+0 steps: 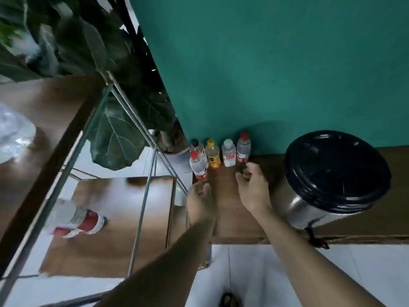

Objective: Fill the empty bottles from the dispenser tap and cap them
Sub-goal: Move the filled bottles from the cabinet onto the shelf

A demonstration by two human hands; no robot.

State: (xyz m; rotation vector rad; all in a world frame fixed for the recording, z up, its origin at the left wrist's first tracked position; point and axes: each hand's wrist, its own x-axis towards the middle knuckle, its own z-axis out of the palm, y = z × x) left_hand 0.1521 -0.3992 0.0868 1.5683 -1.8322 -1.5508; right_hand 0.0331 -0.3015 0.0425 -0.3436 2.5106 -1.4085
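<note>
Bottles first: five small clear plastic ones stand upright in a bunch against the teal wall [265, 63], about mid-frame on the brown wooden counter [234, 218]. Closest to the hands is the red-capped clear bottle with a red label [198, 166], sitting at the front left of the bunch, its long axis vertical, cap pointing up. Behind it is a black-capped bottle [195, 146], then to the right a yellow-capped bottle with yellowish contents [212, 156], a white-capped clear bottle [228, 152] and another red-capped bottle [243, 148] furthest right.

The left hand [200, 197] is just below that front bottle, fingertips pointing up at it, so I'd say it's the nearer one for a grab. Too blurry to tell how its fingers sit or whether it's touching anything. The right hand [252, 185] is just below the two right-hand bottles, fingers loosely curled, and I can't see anything in it.

To the right of the hands is the round steel dispenser with a black lid [336, 171], its black tap [309, 234] poking out over the counter edge at lower right. So any bottle has to travel right and down, past the right arm.

Left side: a metal-framed rack [141, 209] with a lower wooden shelf holding a bottle lying on its side [77, 219], plus a big-leafed plant [115, 138] behind.
</note>
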